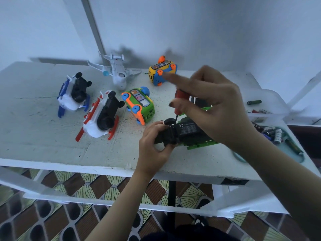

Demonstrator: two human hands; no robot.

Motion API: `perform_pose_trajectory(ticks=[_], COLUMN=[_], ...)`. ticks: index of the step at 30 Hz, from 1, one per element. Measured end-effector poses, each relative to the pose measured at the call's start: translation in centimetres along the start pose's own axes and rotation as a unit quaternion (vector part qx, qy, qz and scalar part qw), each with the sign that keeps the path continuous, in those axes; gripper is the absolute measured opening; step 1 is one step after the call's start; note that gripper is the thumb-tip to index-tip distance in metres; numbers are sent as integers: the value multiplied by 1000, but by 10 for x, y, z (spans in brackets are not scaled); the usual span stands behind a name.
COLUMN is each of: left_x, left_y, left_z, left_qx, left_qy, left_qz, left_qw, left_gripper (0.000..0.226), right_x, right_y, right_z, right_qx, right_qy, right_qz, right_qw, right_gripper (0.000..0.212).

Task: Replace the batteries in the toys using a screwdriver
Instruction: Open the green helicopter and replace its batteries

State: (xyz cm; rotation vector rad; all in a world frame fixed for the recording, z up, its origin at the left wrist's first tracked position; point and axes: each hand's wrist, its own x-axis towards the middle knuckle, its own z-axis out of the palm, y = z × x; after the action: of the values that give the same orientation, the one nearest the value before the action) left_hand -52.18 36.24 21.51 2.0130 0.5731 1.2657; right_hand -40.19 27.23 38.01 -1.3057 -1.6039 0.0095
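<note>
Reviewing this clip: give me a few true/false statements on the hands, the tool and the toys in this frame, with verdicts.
1. The right hand holds a red-handled screwdriver. True.
2. The screwdriver tip is on the yellow bus. False: it is at the underside of the upturned green car.
3. The left hand grips the car. True.
4. The white plane sits in the tray. False: the plane lies on the table, near the wall.
5. Loose batteries lie in a tray on the right. True.
</note>
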Motion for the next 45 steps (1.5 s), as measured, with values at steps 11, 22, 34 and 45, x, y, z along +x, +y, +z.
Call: perform_pose_trajectory(ticks=[11,22,34,45], left_x=[1,0,1,3], left_y=[2,2,1,1], left_z=[-1,-1,0,-1], left_qx=[-4,5,1,1], left_qy=[6,2,8,5], left_qz=[0,7,-2,-5], left_qw=[1000,1000,1000,1000], left_gripper=[42,42,41,42], right_x=[3,5,9,9], right_y=[2,4,4,4], right_z=[-2,-5,1,4], right_qx=[101,14,-14,173], right_qy=[-19,-46,14,15], right_qz=[48,35,21,105], right_qw=[994,998,1000,979], right_gripper=[39,46,31,32])
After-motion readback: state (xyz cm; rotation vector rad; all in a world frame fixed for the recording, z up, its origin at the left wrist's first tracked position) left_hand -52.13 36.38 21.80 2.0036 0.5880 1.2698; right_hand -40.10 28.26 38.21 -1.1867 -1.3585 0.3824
